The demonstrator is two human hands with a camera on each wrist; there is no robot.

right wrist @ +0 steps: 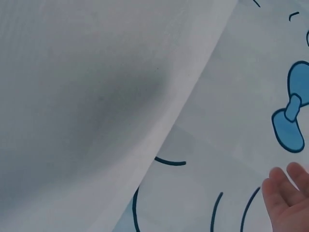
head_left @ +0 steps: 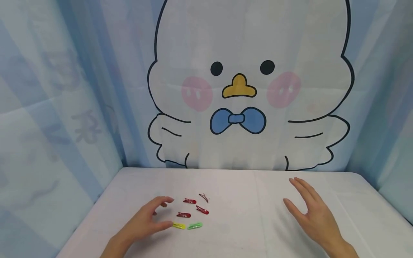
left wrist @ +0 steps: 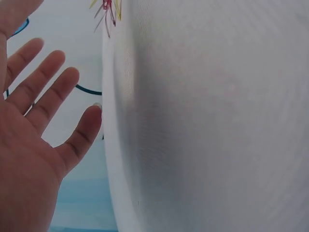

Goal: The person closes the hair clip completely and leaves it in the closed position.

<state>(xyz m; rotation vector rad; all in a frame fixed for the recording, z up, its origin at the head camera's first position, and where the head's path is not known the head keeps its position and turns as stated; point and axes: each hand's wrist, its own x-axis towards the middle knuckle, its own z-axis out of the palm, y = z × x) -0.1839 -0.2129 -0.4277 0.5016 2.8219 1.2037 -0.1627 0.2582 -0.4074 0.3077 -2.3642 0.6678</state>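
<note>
- The person's left hand [head_left: 143, 222] is over the left part of the worktop [head_left: 238, 236], fingers spread and loosely bent, thumb apart, with nothing in its hold.
- Its thumb tip comes right up to the yellow clip [head_left: 179, 226]; whether they touch, I can't tell from here.
- Just right of that lies the green clip [head_left: 195, 226], the two nearly end to end, well apart from the right hand.
- Beyond them are the red clips: one nearest the yellow [head_left: 184, 215], one to its right lying aslant [head_left: 202, 210], and one farther back [head_left: 189, 201].
- Farthest back is a thin reddish clip [head_left: 203, 197], its two arms parted in a narrow V.
- The right hand [head_left: 317, 222] hangs above the right side of the worktop, fingers extended, thumb held away from them, gripping nothing, its shadow on the white cover below.
- Behind the worktop hangs a pale curtain [head_left: 248, 147] printed with a big cartoon bird wearing a blue bow tie [head_left: 237, 119].
</note>
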